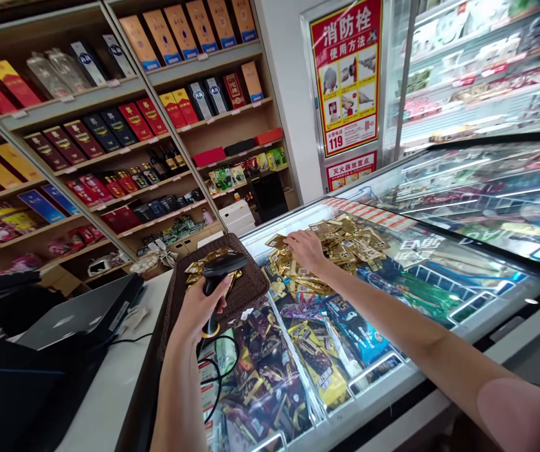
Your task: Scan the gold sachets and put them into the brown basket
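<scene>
My left hand (206, 304) is wrapped round the handle of a black barcode scanner (225, 263), its cable hanging down below. The scanner is over a brown wicker basket (246, 295) that holds some small gold packets (203, 258). Out to the right, a loose pile of gold packets (350, 242) lies on the glass top of a chest freezer (319, 402). My right hand (305, 248) is at the pile's left side, its fingers bent and closed on a gold packet (276, 240); the fingertips are partly hidden.
Bagged and wrapped goods, including a yellow bag (319, 364), show through the freezer glass. At left, a silver laptop (70, 317) rests by a white counter (110, 389). Shelves of boxed goods (133, 119) stand behind. A red poster (348, 75) hangs beside a lit display fridge (468, 69).
</scene>
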A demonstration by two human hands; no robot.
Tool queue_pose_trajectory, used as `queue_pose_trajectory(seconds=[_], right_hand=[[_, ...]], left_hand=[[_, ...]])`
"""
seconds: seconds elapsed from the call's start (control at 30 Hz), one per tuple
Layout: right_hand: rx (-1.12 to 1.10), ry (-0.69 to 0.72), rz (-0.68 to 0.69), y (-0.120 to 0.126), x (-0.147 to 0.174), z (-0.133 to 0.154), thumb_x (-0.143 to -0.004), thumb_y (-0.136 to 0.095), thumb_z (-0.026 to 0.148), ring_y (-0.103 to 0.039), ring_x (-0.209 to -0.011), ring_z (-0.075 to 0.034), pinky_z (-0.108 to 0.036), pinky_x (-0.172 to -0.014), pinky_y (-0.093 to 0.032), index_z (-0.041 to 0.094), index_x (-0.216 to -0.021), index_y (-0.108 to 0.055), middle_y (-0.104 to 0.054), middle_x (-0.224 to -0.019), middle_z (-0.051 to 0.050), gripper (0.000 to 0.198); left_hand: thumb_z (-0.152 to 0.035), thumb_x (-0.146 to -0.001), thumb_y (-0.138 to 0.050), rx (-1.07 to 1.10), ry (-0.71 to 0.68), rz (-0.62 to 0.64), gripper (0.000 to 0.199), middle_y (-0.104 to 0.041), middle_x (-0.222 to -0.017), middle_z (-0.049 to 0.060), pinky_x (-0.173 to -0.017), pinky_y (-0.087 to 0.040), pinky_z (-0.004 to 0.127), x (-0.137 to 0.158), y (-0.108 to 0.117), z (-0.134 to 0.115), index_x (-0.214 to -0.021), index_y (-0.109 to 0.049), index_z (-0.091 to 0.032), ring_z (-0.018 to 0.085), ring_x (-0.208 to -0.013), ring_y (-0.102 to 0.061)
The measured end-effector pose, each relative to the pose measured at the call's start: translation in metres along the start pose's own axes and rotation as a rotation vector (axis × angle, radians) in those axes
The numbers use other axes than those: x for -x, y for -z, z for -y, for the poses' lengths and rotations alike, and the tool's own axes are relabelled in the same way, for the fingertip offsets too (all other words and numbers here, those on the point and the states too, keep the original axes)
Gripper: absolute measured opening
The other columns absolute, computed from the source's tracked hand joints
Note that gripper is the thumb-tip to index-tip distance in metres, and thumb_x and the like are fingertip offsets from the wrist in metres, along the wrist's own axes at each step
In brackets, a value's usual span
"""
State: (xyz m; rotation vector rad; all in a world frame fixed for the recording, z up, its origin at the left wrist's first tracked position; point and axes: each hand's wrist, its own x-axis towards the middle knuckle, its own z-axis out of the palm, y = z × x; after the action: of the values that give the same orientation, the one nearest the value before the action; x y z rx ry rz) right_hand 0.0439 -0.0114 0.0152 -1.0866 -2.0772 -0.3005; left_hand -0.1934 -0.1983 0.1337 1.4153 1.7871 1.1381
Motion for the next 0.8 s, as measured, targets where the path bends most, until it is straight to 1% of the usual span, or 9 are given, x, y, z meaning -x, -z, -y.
queue_pose_trajectory(seconds=[0.13, 0.23, 0.33, 0.43, 0.53, 0.63, 0.73, 0.8], right_hand=[[0.158, -0.191, 0.145, 0.013, -0.004, -0.029, -0.088, -0.045, 0.003, -0.062, -0.100, -0.027, -0.039, -0.094, -0.038, 0.011, -0.106, -0.075, -0.071, -0.105, -0.016, 0.036], [0.206, -0.271, 0.259, 0.018, -0.003, -0.045, -0.088, -0.043, 0.000, -0.064, -0.098, -0.027, -0.039, -0.095, -0.037, 0.009, -0.099, -0.076, -0.072, -0.098, -0.017, 0.036], [0.207, -0.312, 0.359, 0.021, 0.000, -0.047, -0.087, -0.043, -0.004, -0.064, -0.099, -0.028, -0.038, -0.095, -0.039, 0.007, -0.097, -0.075, -0.071, -0.098, -0.019, 0.035], [0.218, -0.299, 0.355, 0.027, 0.002, -0.039, -0.088, -0.043, -0.003, -0.061, -0.106, -0.032, -0.041, -0.095, -0.039, 0.006, -0.096, -0.074, -0.070, -0.101, -0.022, 0.033], [0.197, -0.264, 0.311, 0.032, 0.000, -0.023, -0.090, -0.041, 0.000, -0.059, -0.110, -0.032, -0.044, -0.098, -0.038, 0.010, -0.100, -0.073, -0.068, -0.104, -0.022, 0.035], [0.140, -0.205, 0.325, 0.030, -0.010, 0.007, -0.087, -0.044, -0.001, -0.061, -0.105, -0.030, -0.043, -0.095, -0.041, 0.010, -0.105, -0.072, -0.069, -0.103, -0.019, 0.035], [0.079, -0.125, 0.377, 0.018, -0.026, 0.054, -0.084, -0.050, 0.000, -0.065, -0.097, -0.025, -0.035, -0.086, -0.046, 0.013, -0.105, -0.072, -0.071, -0.102, -0.014, 0.033], [0.019, -0.078, 0.416, 0.007, -0.038, 0.093, -0.088, -0.052, 0.007, -0.066, -0.095, -0.022, -0.029, -0.081, -0.048, 0.018, -0.105, -0.073, -0.072, -0.104, -0.010, 0.029]], left_hand=[[-0.067, -0.062, -0.075, 0.007, 0.027, -0.009, 0.054, -0.058, -0.055, -0.002, -0.048, -0.037, 0.023, -0.002, 0.003, 0.001, -0.074, -0.056, -0.018, 0.011, -0.046, -0.050], [-0.067, -0.063, -0.075, 0.011, 0.024, -0.006, 0.054, -0.058, -0.055, -0.002, -0.048, -0.037, 0.023, -0.004, 0.003, 0.004, -0.075, -0.056, -0.018, 0.011, -0.047, -0.050], [-0.067, -0.062, -0.075, 0.018, 0.024, -0.015, 0.055, -0.057, -0.054, -0.002, -0.050, -0.038, 0.023, -0.006, 0.002, 0.008, -0.077, -0.057, -0.018, 0.011, -0.049, -0.051], [-0.070, -0.061, -0.075, 0.006, 0.053, -0.048, 0.057, -0.057, -0.054, -0.002, -0.050, -0.039, 0.024, -0.009, 0.007, 0.014, -0.078, -0.058, -0.018, 0.012, -0.048, -0.050], [-0.071, -0.061, -0.074, -0.026, 0.078, -0.084, 0.058, -0.058, -0.055, -0.001, -0.050, -0.037, 0.025, -0.010, 0.019, 0.020, -0.077, -0.058, -0.017, 0.013, -0.048, -0.051], [-0.071, -0.063, -0.072, -0.045, 0.105, -0.122, 0.060, -0.058, -0.055, -0.001, -0.050, -0.035, 0.024, -0.010, 0.031, 0.025, -0.084, -0.061, -0.017, 0.013, -0.049, -0.050], [-0.070, -0.062, -0.074, -0.008, 0.118, -0.133, 0.060, -0.057, -0.055, -0.002, -0.051, -0.035, 0.024, -0.010, 0.040, 0.030, -0.088, -0.062, -0.017, 0.013, -0.049, -0.051], [-0.070, -0.061, -0.075, 0.000, 0.114, -0.145, 0.060, -0.057, -0.054, -0.001, -0.051, -0.036, 0.025, -0.011, 0.043, 0.033, -0.086, -0.061, -0.017, 0.014, -0.050, -0.052]])
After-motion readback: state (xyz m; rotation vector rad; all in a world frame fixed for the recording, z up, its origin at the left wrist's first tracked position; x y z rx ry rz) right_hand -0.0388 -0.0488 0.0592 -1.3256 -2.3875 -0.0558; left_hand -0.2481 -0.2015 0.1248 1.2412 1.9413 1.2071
